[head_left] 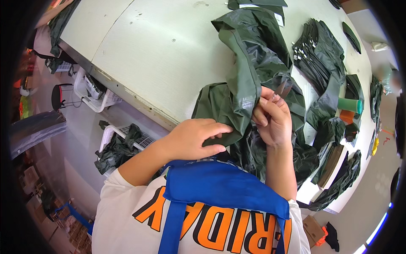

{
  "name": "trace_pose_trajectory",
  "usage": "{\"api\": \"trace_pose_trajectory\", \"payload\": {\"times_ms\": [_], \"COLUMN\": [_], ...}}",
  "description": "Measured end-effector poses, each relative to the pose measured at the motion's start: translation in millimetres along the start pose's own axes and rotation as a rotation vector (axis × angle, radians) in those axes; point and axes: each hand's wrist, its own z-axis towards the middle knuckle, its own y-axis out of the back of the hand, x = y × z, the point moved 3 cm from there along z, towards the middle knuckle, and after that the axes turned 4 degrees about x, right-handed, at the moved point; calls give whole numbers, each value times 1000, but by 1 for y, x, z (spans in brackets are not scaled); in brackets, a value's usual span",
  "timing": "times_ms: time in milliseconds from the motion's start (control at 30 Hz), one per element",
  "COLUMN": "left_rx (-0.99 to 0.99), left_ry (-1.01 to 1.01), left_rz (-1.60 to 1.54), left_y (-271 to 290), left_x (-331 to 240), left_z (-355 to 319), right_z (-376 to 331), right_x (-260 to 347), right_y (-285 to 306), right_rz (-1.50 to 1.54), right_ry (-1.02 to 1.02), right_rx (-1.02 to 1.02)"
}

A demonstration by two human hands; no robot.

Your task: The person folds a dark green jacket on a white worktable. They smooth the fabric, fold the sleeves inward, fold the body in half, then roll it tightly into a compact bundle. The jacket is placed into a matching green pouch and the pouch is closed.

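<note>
Right at the near edge of the pale worktable [139,46], both hands are busy with 1 dark green garment [249,55] of thin, glossy fabric that lies crumpled and stretches away across the tabletop. The left hand [192,137] lies palm down over the lower folds of the garment, its fingers closed narrowly on a fold, thumb and forefinger pinching the cloth between them. The right hand [272,118] is raised just beside it, fingers curled tight and gripping a flat, stitched band of the same garment that runs upward from the hands toward the far side of the table. The 2 hands are close together, almost touching, with the band between them. Beyond the right hand, farther along the table, sits a neat stack of folded dark green pieces [315,51], well apart from the garment in hand, and near it a green cylinder [350,105] with an orange object just below. More loose dark green fabric hangs off the right end of the table. Under the table's left side stands a white plastic basket [111,135] with dark green scraps in it. The person wears a white shirt with orange lettering and a blue apron [220,186].
</note>
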Motion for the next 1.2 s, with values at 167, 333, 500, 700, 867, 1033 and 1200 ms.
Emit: {"api": "trace_pose_trajectory", "payload": {"times_ms": [167, 333, 500, 700, 867, 1033, 1200], "left_rx": [-89, -352, -338, -435, -510, -393, -582], "left_ry": [44, 12, 288, 329, 582, 545, 64], "left_rz": [-163, -181, 56, 208, -33, -629, -805], "left_y": [16, 26, 41, 69, 60, 28, 84], "left_x": [-6, 16, 73, 126, 160, 194, 105], "left_z": [4, 21, 62, 179, 254, 280, 211], "right_z": [-11, -30, -144, -295, -363, -373, -391], "right_x": [17, 40, 235, 339, 348, 344, 342], "right_y": [-23, -4, 124, 128, 120, 151, 213], "right_rz": [-210, -297, -350, -833, -965, -899, -725], "right_ry": [6, 133, 530, 692, 637, 717, 758], "right_rx": [-69, -272, -267, -746, -850, -1066, -1195]}}
